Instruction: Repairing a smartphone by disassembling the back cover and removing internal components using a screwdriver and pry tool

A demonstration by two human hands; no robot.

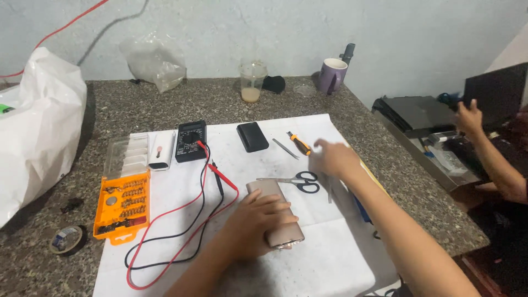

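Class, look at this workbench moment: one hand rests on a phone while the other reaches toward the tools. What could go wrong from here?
1. The right hand is blurred in motion just above the scissors; a quick reach might catch the blades.
2. The meter leads loop loosely beside the left hand; a forearm could snag them and drag the multimeter.
3. The open screwdriver bit case sits beside those leads; a tug could spill the bits.

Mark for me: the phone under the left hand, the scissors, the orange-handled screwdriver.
phone [286,234]: head view, on the bare lower end of its back, below the fingers.
scissors [306,182]: head view, on the black finger loops.
orange-handled screwdriver [301,145]: head view, on the orange handle.
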